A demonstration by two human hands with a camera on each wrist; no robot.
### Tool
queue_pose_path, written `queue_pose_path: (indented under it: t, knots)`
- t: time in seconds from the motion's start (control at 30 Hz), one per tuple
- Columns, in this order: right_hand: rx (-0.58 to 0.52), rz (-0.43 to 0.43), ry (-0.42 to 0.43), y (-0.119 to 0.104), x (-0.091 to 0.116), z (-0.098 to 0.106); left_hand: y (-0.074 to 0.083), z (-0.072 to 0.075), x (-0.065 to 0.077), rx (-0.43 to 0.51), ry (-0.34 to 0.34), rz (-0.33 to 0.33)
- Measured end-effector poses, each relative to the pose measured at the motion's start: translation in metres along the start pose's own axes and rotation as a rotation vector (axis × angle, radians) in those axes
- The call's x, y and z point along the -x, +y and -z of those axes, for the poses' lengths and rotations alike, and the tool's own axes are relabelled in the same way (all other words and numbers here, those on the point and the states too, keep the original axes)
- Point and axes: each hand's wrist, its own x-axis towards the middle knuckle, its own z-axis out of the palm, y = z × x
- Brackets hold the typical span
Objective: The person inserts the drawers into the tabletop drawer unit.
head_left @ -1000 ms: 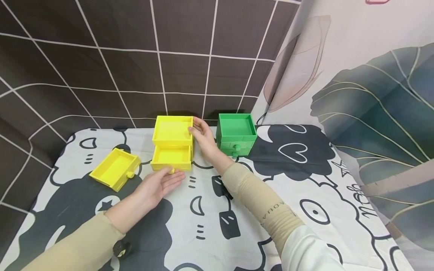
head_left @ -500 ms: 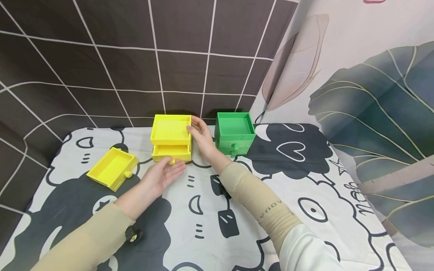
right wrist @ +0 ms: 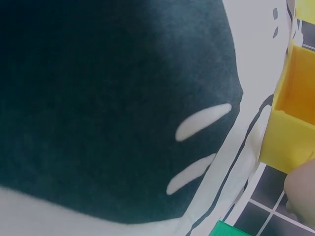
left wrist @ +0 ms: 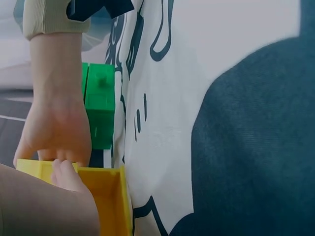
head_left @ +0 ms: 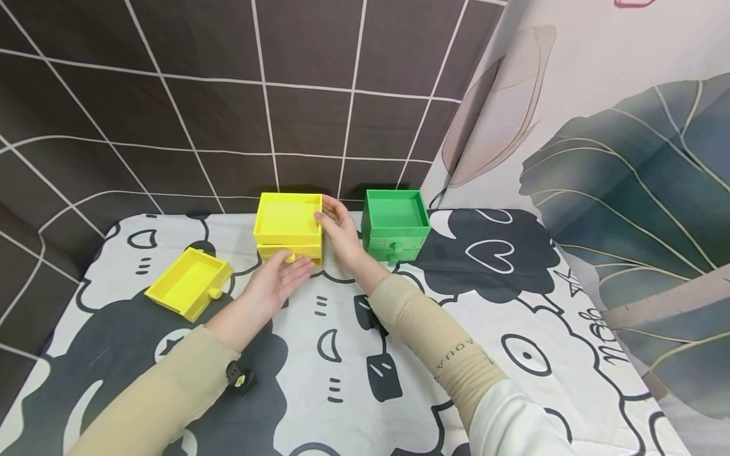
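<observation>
The 2-level yellow plastic mini cabinet (head_left: 288, 218) stands upright on the black-and-white cartoon-print cloth (head_left: 485, 316), just left of a green plastic mini cabinet (head_left: 396, 221). 1 yellow drawer (head_left: 267, 251) with a round knob sits in the yellow cabinet, nearly or fully pushed home; I cannot tell whether any gap remains.

The left hand (head_left: 272, 280) is at that drawer's front, palm up, fingers straight and thumb beside the knob, apparently pressing rather than gripping. The right hand (head_left: 340, 231) grips the cabinet's right side, thumb on the upper rim.

As I judge it, 1 drawer is in or nearly in. What seems left is the loose yellow drawer (head_left: 190, 285), out on the cloth to the left, untouched; the cabinet's lower bay looks vacant in the wrist views. The green cabinet shows 2 knobs, its drawers apparently in place.
</observation>
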Motion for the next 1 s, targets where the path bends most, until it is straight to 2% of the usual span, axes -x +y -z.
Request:
queue_pose_path:
  t: [0.23, 0.53, 1.0]
  knots:
    - [0.004, -0.004, -0.001, -0.001, 0.000, -0.002, 0.002, -0.002, -0.004, -0.022, 0.036, -0.002]
    - [-0.004, -0.006, 0.015, 0.000, 0.000, -0.002, 0.002, -0.002, -0.006, -0.026, 0.050, -0.006]
    - [0.007, -0.003, 0.005, 0.001, 0.000, 0.000, -0.004, 0.015, -0.001, -0.029, -0.043, -0.002]
